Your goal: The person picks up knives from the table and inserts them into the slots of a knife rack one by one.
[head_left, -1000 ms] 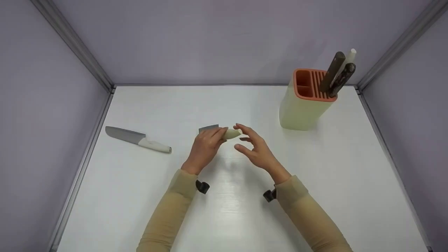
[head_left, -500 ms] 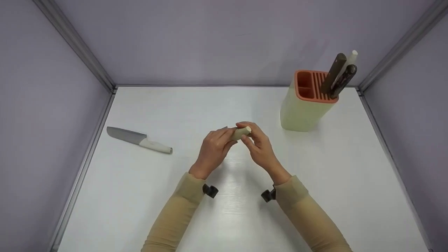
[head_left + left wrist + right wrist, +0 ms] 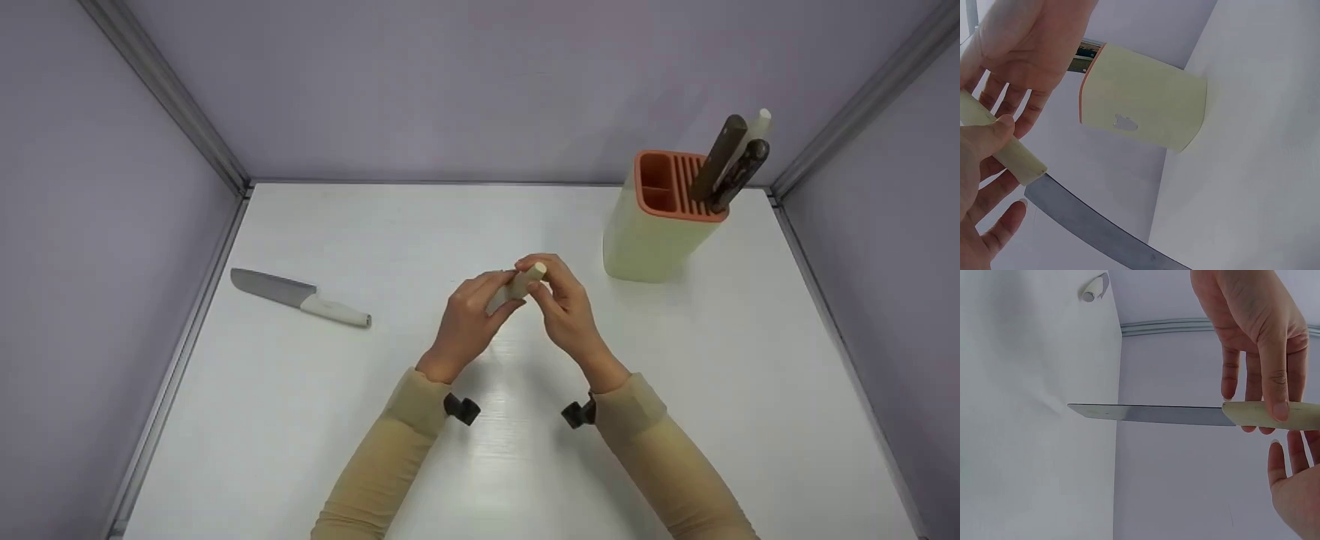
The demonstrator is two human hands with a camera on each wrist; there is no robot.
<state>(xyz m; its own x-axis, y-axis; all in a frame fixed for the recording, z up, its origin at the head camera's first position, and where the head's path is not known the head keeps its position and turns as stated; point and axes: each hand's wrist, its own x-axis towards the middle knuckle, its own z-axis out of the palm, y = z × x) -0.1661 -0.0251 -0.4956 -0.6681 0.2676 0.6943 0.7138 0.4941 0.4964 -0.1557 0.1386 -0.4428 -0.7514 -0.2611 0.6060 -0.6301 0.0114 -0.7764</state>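
Near the middle of the table, both hands hold a kitchen knife (image 3: 519, 286) with a cream handle (image 3: 1247, 414). Its grey blade (image 3: 1084, 214) points down toward the table and is mostly hidden in the head view. My left hand (image 3: 469, 319) pinches the lower handle, thumb on one side and fingers behind. At the upper end, my right hand (image 3: 568, 306) has its thumb and index finger about the handle, its other fingers rather loose. The handle's top lies outside both wrist views.
A white-handled kitchen knife (image 3: 300, 296) lies on the table (image 3: 375, 232) at the left. At the back right stands a pale green knife block (image 3: 652, 240) with an orange slotted top and several knives in it. Walls close in the back and sides.
The left hand has moved right with the knife, whose handle has tilted more upright. The right hand, apart from it a second ago, has taken hold of the handle's upper end.
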